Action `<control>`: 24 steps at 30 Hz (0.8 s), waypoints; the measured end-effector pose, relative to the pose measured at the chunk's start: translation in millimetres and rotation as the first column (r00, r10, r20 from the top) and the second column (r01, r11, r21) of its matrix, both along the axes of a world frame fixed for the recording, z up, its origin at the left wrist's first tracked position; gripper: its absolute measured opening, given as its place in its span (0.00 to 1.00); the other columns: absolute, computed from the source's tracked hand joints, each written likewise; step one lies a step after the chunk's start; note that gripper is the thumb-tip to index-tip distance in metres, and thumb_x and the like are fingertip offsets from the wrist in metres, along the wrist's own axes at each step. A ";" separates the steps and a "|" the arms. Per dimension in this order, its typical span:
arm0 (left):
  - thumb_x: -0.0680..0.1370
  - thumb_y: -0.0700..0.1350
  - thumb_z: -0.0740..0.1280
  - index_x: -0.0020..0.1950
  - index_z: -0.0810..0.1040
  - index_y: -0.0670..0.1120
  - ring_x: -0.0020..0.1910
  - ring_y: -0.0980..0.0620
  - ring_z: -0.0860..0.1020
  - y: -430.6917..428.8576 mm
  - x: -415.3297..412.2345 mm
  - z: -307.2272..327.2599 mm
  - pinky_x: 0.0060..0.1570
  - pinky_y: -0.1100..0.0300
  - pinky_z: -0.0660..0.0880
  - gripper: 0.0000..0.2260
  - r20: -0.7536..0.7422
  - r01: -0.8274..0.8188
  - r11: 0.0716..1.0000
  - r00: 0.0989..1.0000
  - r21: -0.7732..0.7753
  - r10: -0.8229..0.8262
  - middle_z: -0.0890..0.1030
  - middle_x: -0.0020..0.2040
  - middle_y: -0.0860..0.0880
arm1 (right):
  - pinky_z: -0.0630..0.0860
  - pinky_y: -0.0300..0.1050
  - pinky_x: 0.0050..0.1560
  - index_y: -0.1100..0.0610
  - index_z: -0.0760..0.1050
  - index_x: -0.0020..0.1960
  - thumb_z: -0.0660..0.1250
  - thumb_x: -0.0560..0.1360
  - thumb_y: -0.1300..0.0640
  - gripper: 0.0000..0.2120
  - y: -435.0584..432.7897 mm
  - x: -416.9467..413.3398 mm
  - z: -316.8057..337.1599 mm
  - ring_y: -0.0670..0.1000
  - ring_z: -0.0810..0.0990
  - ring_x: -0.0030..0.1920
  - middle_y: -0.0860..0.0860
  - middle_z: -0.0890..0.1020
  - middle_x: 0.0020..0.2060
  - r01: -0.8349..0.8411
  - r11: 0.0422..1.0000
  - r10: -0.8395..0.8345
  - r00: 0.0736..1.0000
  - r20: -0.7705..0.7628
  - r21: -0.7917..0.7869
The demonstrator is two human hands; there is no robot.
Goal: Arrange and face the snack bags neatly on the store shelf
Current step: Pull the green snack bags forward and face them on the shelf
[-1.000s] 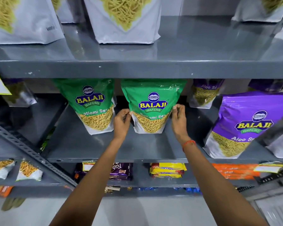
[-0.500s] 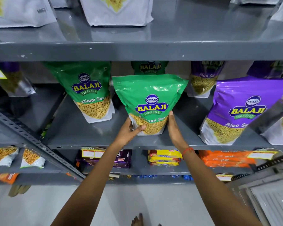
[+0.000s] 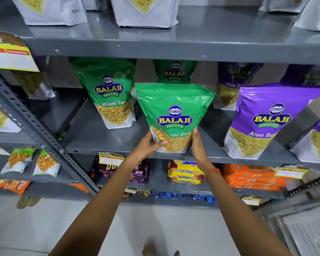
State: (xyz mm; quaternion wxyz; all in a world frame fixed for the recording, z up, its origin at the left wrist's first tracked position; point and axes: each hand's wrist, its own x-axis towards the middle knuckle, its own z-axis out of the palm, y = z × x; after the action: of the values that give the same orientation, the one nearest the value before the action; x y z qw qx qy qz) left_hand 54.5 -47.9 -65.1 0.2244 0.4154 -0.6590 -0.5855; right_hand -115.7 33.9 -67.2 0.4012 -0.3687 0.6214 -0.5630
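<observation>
A green Balaji Ratlami Sev bag [image 3: 174, 111] stands upright at the front edge of the grey middle shelf [image 3: 103, 137], label facing me. My left hand [image 3: 146, 146] grips its lower left corner, thumb across the front. My right hand [image 3: 198, 145] presses flat against its lower right side. Behind it a second green bag [image 3: 175, 72] shows at the back of the shelf. Another green bag [image 3: 111, 93] stands to the left, further back. A purple Aloo Sev bag [image 3: 266, 119] stands at the front on the right.
White bags [image 3: 144, 12] line the upper shelf. More purple bags [image 3: 233, 84] stand at the back right. Below are biscuit packs [image 3: 185, 172], orange packs [image 3: 251, 178] and chocolate packs [image 3: 118, 169]. A slotted upright [image 3: 35, 124] slants on the left, with small bags [image 3: 44, 163] beyond it.
Both hands have drawn the green bag forward from the back to the shelf's front edge, uncovering another green bag behind it. My grip has slid down to the bag's bottom corners.
</observation>
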 end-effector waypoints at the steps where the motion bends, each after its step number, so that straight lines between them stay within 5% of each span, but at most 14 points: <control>1: 0.72 0.49 0.70 0.72 0.59 0.50 0.71 0.47 0.66 0.2 0.7 0.8 0.71 0.49 0.65 0.32 -0.002 0.011 1.000 1.000 0.011 -0.011 0.68 0.73 0.48 | 0.63 0.54 0.73 0.42 0.65 0.64 0.46 0.78 0.39 0.19 0.0 0.5 -1.9 0.45 0.70 0.65 0.45 0.72 0.63 0.006 1.000 -0.006 1.000 -0.003 -0.016; 4: 0.72 0.49 0.70 0.72 0.57 0.51 0.72 0.50 0.64 3.6 3.5 3.7 0.68 0.55 0.64 0.33 -0.025 0.000 1.000 1.000 -0.024 -0.001 0.67 0.72 0.53 | 0.64 0.57 0.72 0.53 0.65 0.68 0.48 0.80 0.46 0.21 2.7 12.8 3.8 0.49 0.69 0.66 0.53 0.72 0.65 0.279 0.951 -0.292 0.953 -0.086 -0.130; 7: 0.70 0.54 0.70 0.74 0.55 0.51 0.72 0.56 0.62 8.8 9.3 14.9 0.67 0.61 0.62 0.37 -0.139 -0.094 0.977 0.988 -0.189 0.068 0.65 0.71 0.55 | 0.66 0.57 0.69 0.61 0.66 0.65 0.51 0.79 0.50 0.20 7.7 36.8 35.3 0.55 0.69 0.65 0.57 0.72 0.63 0.567 0.722 -0.637 0.768 -0.062 -0.395; 10: 0.73 0.52 0.68 0.74 0.56 0.50 0.73 0.56 0.61 9.2 18.4 45.3 0.71 0.56 0.61 0.33 -0.301 -0.284 0.910 0.934 -0.301 0.192 0.63 0.74 0.51 | 0.66 0.58 0.68 0.60 0.67 0.64 0.53 0.79 0.56 0.16 4.4 72.4 70.6 0.59 0.69 0.64 0.53 0.71 0.61 0.500 0.520 -0.713 0.700 -0.030 -0.693; 12: 0.75 0.48 0.66 0.72 0.60 0.44 0.73 0.50 0.64 4.5 25.2 72.0 0.73 0.51 0.62 0.28 -0.448 -0.410 0.835 0.864 -0.368 0.228 0.65 0.74 0.44 | 0.67 0.60 0.67 0.58 0.66 0.64 0.52 0.80 0.53 0.15 -7.3 100.9 93.4 0.58 0.69 0.64 0.46 0.70 0.61 0.362 0.474 -0.684 0.726 -0.076 -0.803; 16: 0.77 0.41 0.63 0.70 0.60 0.43 0.72 0.46 0.65 -21.1 57.8 104.8 0.73 0.55 0.63 0.23 -0.601 -0.591 0.682 0.752 -0.432 0.271 0.66 0.71 0.43 | 0.69 0.64 0.62 0.60 0.68 0.60 0.51 0.80 0.52 0.15 -56.9 156.6 111.2 0.56 0.70 0.62 0.48 0.70 0.58 0.251 0.466 -0.637 0.760 -0.125 -0.848; 19: 0.77 0.46 0.64 0.72 0.58 0.45 0.73 0.51 0.63 -59.2 92.8 86.6 0.72 0.58 0.61 0.26 -0.608 -0.689 0.590 0.697 -0.421 0.380 0.64 0.72 0.49 | 0.69 0.51 0.64 0.65 0.71 0.57 0.51 0.80 0.54 0.17 -92.9 185.2 101.5 0.52 0.71 0.60 0.55 0.72 0.57 0.212 0.518 -0.628 0.752 -0.200 -0.829; 22: 0.75 0.52 0.65 0.75 0.52 0.45 0.75 0.54 0.56 -103.5 125.2 49.8 0.74 0.58 0.55 0.34 -0.439 -0.680 0.629 0.729 -0.376 0.525 0.56 0.76 0.51 | 0.68 0.42 0.64 0.66 0.71 0.57 0.53 0.78 0.59 0.14 -129.1 198.3 82.4 0.51 0.72 0.59 0.56 0.74 0.56 0.235 0.633 -0.577 0.778 -0.247 -0.738; 24: 0.74 0.52 0.67 0.75 0.51 0.44 0.76 0.53 0.56 -130.6 139.1 27.4 0.74 0.58 0.54 0.37 -0.286 -0.604 0.735 0.795 -0.308 0.534 0.55 0.78 0.46 | 0.65 0.32 0.63 0.66 0.69 0.61 0.54 0.78 0.58 0.16 -154.8 196.9 67.0 0.47 0.71 0.59 0.59 0.75 0.59 0.284 0.763 -0.496 0.833 -0.245 -0.581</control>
State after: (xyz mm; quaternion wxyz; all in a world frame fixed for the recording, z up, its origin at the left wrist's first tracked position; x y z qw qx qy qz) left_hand 193.6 -178.4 -37.7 0.5280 0.4913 -0.5779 -0.3819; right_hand 81.2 -120.9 -0.1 0.0271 -0.4257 0.5748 -0.6983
